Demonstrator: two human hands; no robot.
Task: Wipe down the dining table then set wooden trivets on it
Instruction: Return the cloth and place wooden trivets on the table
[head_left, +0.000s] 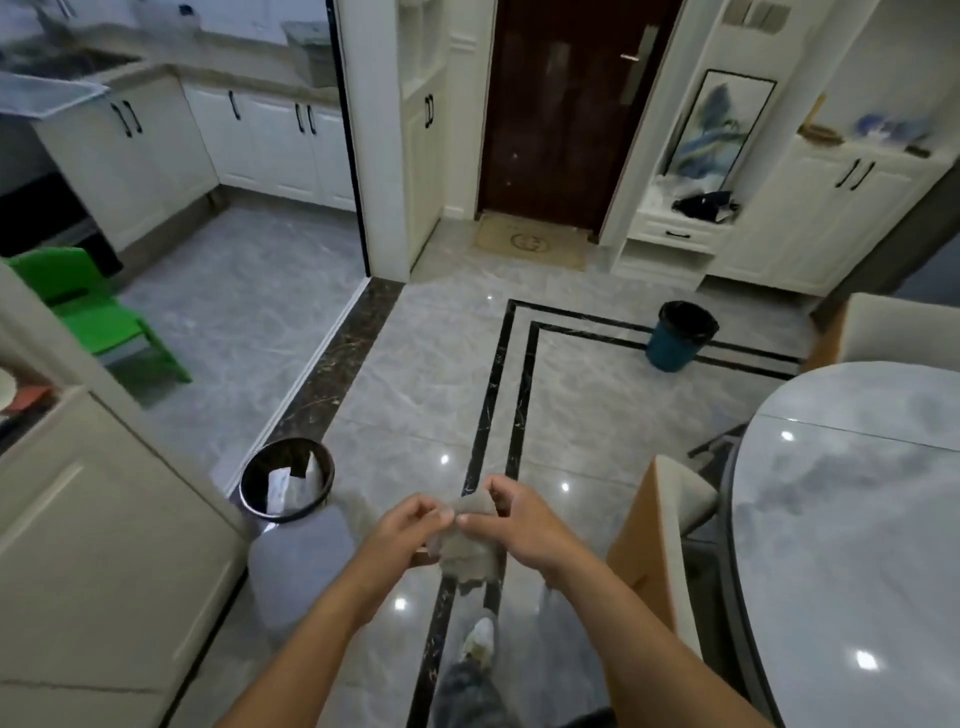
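left of the tabletop (852, 519), the left hand (410, 525) and right hand (511, 519) both pinch a grey cloth (470, 545) with closed fingers (444, 515) over the floor, probably folding it into a pad for wiping. the marbled tabletop looks bare; no trivets are visible.

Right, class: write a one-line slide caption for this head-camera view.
Both hands, left and right, hold a grey cloth beside the marble dining table.
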